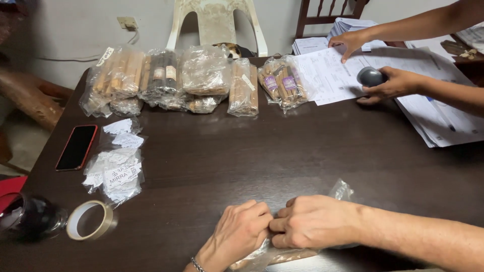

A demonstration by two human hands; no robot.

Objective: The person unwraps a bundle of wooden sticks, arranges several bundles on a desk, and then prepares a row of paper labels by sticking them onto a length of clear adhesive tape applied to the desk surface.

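Note:
My left hand point(239, 232) and my right hand point(312, 220) meet at the near edge of the dark wooden table point(242, 151). Both are closed on a clear plastic bag point(275, 254) with tan sticks inside, pressed flat against the table. My fingertips touch each other over the bag's middle. One crinkled end of the bag pokes out behind my right hand. A bracelet shows on my left wrist.
Several clear bags of sticks point(176, 80) line the far edge. A phone point(77, 147), bags of paper labels point(117, 166), a tape roll point(91, 220) and a dark glass point(27, 216) sit left. Another person's hands point(388, 83) hold a grey object over papers point(428, 100) at right.

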